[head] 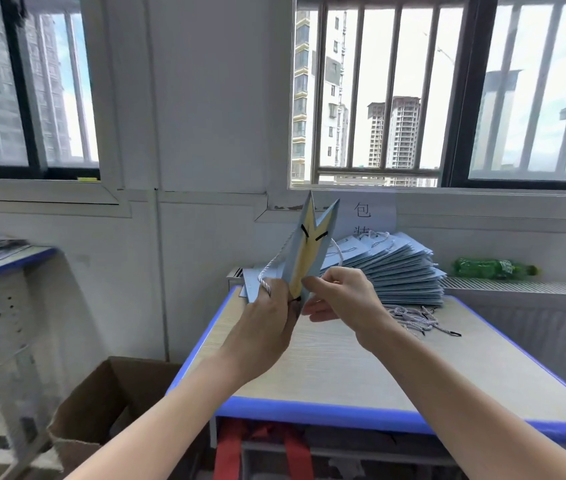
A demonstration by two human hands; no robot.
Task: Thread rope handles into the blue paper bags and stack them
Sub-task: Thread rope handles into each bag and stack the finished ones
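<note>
Upright, blue bag (295, 261) between both hands (309, 306)

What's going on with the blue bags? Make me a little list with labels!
held bag: blue paper bag, upright above the table, opened in a V, yellowish inside
left hand: grips the bag's lower edge
right hand: pinches the bag from the other side
rope on bag: white rope handle loops out on the left
stack: blue bags piled at the table's far end
loose ropes: lying beside the stack
table: wooden top, blue edge
green bottle: lying on the radiator
</note>
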